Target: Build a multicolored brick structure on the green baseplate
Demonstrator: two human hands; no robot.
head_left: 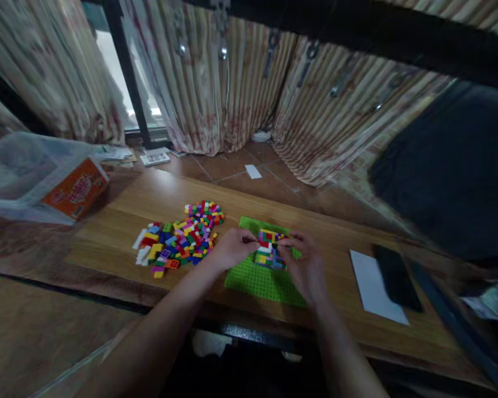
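Note:
A green baseplate point(253, 284) lies on the wooden table, bearing a low, many-coloured structure of toy bricks point(269, 258). My left hand point(235, 247) reaches in from the left, its thumb and forefinger pinched close to the structure's left side, by a white brick. What those fingertips hold, if anything, is too small to make out. At the structure's right side is my right hand point(305, 264), with thumb and fingers drawn together above the bricks. Anything between its fingertips is hidden. Left of the baseplate, a loose pile of mixed bricks point(191, 237) spreads over the table.
A clear plastic box point(29, 166) with an orange label stands at the far left. White paper point(373, 284) and a dark flat object point(396, 276) lie on the table point(336, 309) to the right. Striped curtains point(240, 83) hang behind, and a dark bulky object point(448, 171) stands at right.

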